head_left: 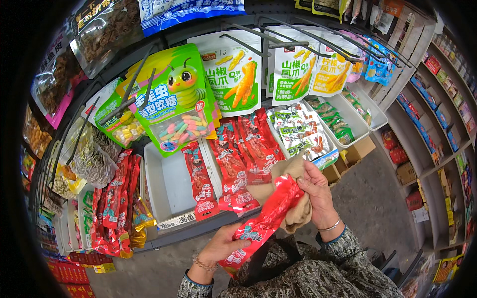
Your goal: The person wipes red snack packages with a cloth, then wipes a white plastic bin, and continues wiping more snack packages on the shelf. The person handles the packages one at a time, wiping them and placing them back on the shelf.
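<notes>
My left hand [228,242] grips the lower end of a long red snack packet [266,219], which slants up to the right in front of me. In my right hand [315,186] is a beige cloth [298,212], held around and behind the packet's upper end. Just beyond my hands, more red packets [238,167] lie in a white plastic bin. One red packet [199,178] rests along the right side of another white bin [169,186]. Farther left, a stack of long red packets [115,208] fills a bin.
Above the bins, metal display hooks [283,44] stick out toward me, holding a green gummy candy bag [175,100] and chicken feet pouches [234,74]. Bins of small silver packets [300,126] and green packets [333,123] stand to the right. Stocked shelves [428,167] line the right side.
</notes>
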A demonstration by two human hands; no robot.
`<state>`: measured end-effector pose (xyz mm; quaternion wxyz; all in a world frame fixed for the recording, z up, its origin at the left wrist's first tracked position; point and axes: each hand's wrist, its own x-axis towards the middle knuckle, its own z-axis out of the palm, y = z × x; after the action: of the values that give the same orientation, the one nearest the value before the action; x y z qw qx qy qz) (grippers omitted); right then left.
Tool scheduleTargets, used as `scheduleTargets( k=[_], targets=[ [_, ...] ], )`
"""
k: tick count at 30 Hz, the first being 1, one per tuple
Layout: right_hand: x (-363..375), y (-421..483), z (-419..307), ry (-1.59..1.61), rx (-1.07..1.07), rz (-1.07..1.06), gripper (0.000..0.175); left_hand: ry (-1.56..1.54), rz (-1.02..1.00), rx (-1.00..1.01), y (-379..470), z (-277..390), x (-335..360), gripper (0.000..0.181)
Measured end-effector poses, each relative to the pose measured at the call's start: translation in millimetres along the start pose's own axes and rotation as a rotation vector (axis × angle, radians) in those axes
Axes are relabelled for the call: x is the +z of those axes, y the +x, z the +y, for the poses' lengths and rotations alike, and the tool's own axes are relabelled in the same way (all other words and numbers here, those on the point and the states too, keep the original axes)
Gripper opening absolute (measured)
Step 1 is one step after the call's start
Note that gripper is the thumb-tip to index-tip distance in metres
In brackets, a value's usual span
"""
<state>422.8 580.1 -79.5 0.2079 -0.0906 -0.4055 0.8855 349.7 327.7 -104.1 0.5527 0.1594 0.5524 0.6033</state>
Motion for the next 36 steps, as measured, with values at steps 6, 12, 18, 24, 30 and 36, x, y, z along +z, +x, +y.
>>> scheduleTargets(
  k=[6, 12, 18, 24, 30, 36],
  targets=[
    [-12.1, -15.5, 6.6, -0.075, 0.353, -0.06, 0.028, 0.643, 0.114, 0.344, -28.3, 2.2, -2.7, 0.027],
    [-17.2, -31.7, 16.9, -0.534, 0.468, -0.302, 0.035, 1.351, 0.197, 0.553, -59.7, 16.7, -1.0, 0.044],
    [-15.8, -37.8, -2.4, -1.316, 0.446, -0.579, 0.067, 1.746, 0.214, 0.523, -79.0, 25.3, 6.7, 0.042],
    [7.5, -61.8, -4.2, -1.575, 0.101, -0.792, 0.066, 1.866, 0.22, 0.594, -81.4, 22.5, 3.7, 0.04],
    [19.2, -71.0, 1.1, -1.736, -0.049, -0.835, 0.059, 1.888, 0.244, 0.646, -82.7, 18.7, 4.2, 0.038],
    [23.9, -80.9, 5.4, -1.915, 0.033, -0.897, 0.042, 1.931, 0.23, 0.506, -84.2, 23.1, 8.8, 0.034]
  ],
)
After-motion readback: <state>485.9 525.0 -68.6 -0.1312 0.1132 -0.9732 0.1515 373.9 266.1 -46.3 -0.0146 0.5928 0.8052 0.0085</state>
